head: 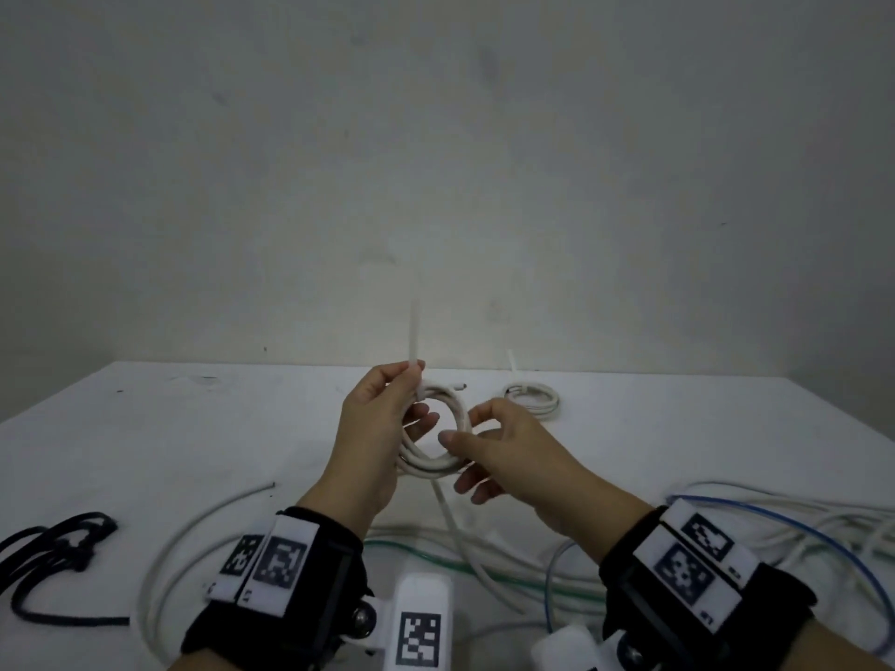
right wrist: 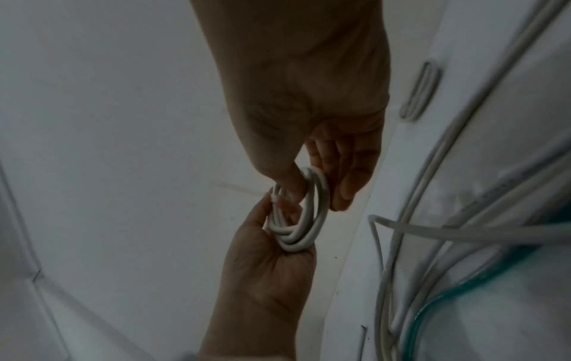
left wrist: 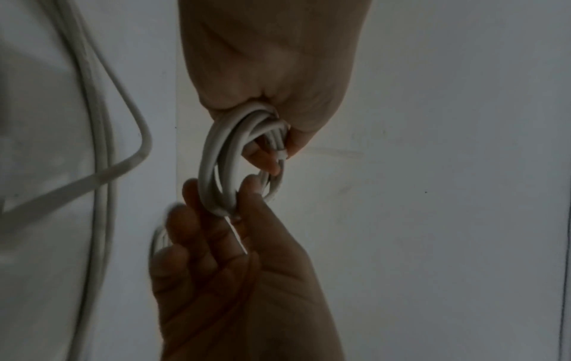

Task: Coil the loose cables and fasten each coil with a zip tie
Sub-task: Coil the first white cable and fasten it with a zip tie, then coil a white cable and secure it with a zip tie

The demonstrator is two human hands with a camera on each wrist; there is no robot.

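While one tied coil (head: 532, 398) lies behind, both hands' fingers (head: 459, 440) clamp one white coil (head: 432, 457) and its zip tie (head: 414, 337).

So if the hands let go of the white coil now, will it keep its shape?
Probably mostly: a zip tie already wraps the white coil at one side. The untied loops may spread a little, since they look springy. It seems light, pinched by the left hand and right hand.

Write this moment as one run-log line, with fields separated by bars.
step: tying coil | left hand: pinches zip tie | right hand: holds white cable coil | finished coil: on table
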